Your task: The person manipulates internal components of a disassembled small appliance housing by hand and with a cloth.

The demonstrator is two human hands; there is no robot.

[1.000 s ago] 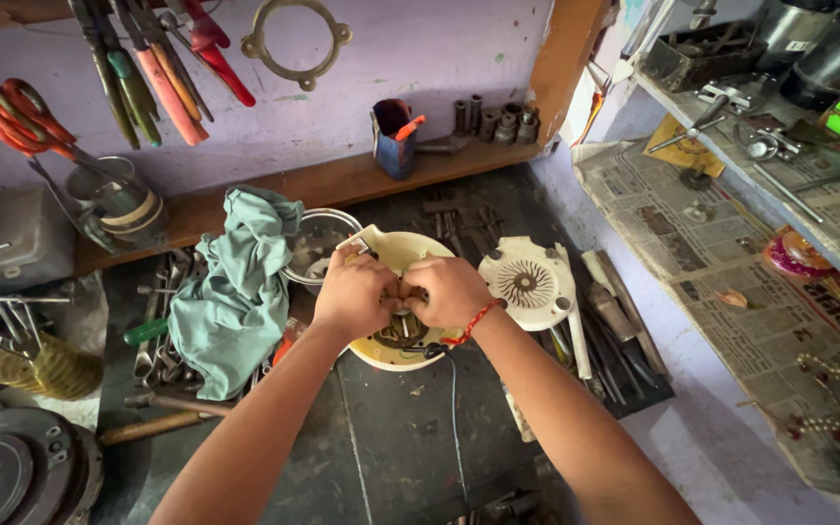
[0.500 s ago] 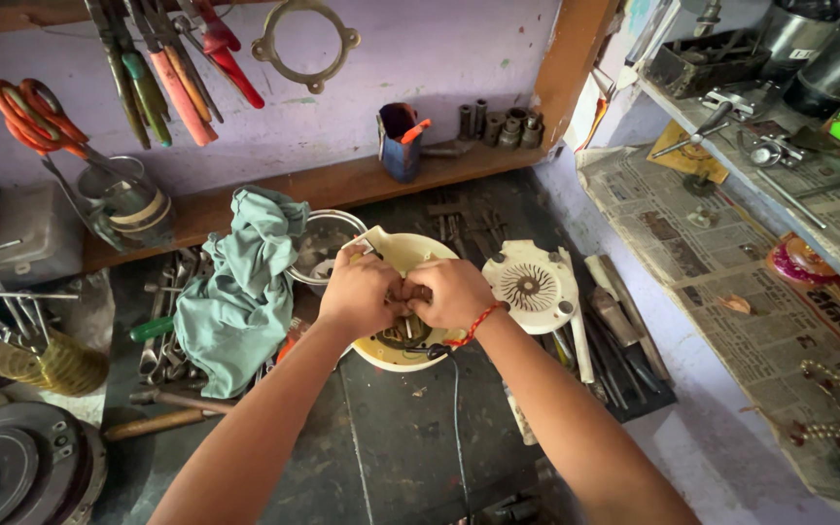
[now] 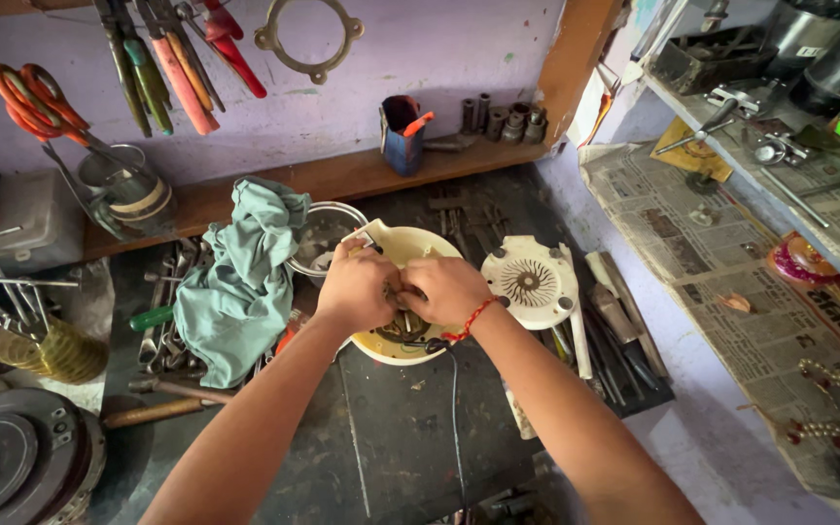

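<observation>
A cream-yellow round plastic housing point(image 3: 410, 248) lies on the dark workbench, with a motor part point(image 3: 402, 326) inside it and a black cord running toward me. My left hand point(image 3: 357, 287) and my right hand point(image 3: 447, 289) meet over its middle, fingers curled onto the small metal part between them, which they mostly hide. A red thread bracelet circles my right wrist. A white round vented cover point(image 3: 529, 282) lies just right of the housing.
A teal cloth point(image 3: 240, 277) and a steel bowl point(image 3: 325, 236) lie left of the housing among loose wrenches. Pliers and scissors point(image 3: 36, 102) hang on the back wall. A blue cup point(image 3: 401, 131) stands on the wooden ledge. Newspaper-lined shelves point(image 3: 731, 282) stand right.
None of note: both hands stay locked together over the housing, with only a slight shift of the camera view.
</observation>
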